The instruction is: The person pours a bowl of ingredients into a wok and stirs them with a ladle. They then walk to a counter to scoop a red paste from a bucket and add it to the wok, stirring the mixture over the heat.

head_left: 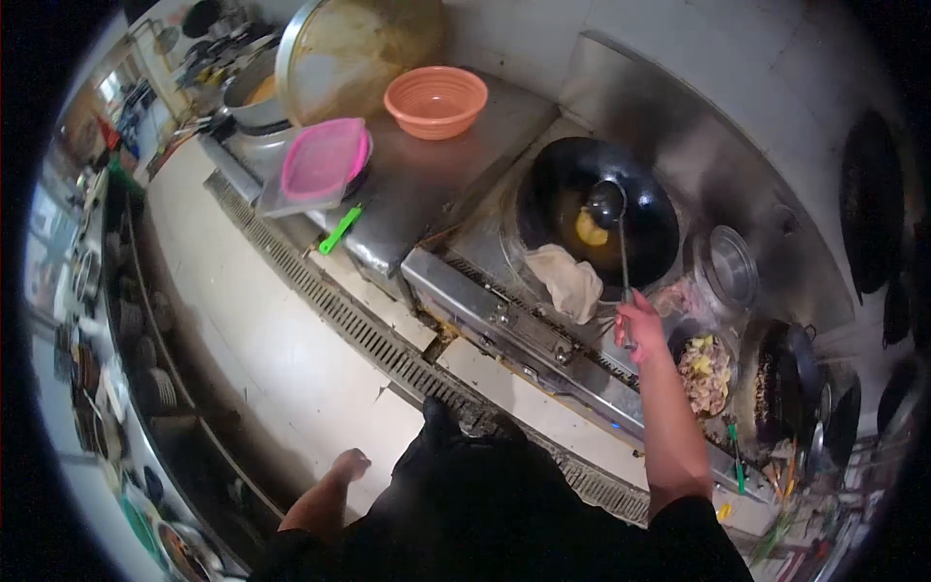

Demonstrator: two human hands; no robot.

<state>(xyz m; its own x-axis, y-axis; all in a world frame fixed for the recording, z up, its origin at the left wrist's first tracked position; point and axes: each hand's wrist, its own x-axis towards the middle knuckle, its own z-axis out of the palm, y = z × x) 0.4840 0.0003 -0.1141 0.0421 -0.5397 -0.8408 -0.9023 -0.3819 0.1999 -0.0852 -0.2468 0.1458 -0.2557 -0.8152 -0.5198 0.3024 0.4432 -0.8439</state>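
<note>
My right hand (pixel 638 326) is closed around the handle of a long metal ladle (pixel 624 254). The ladle's dark bowl dips into a large black wok (pixel 655 228) on the stove, touching or just beside a yellow lump (pixel 590 229) in a little liquid. A pale folded cloth (pixel 566 281) hangs over the wok's near rim, left of my right hand. My left hand (pixel 352 464) hangs low at my side above the floor, fingers curled, with nothing visible in it.
Right of the wok are a metal pot (pixel 729 264), a bowl of chopped food (pixel 705 373) and a second dark pan (pixel 776 378). An orange basin (pixel 435 102), a pink-rimmed container (pixel 326 160) and a green-handled tool (pixel 340 229) lie on the left counter. A floor drain (pixel 335 299) runs below.
</note>
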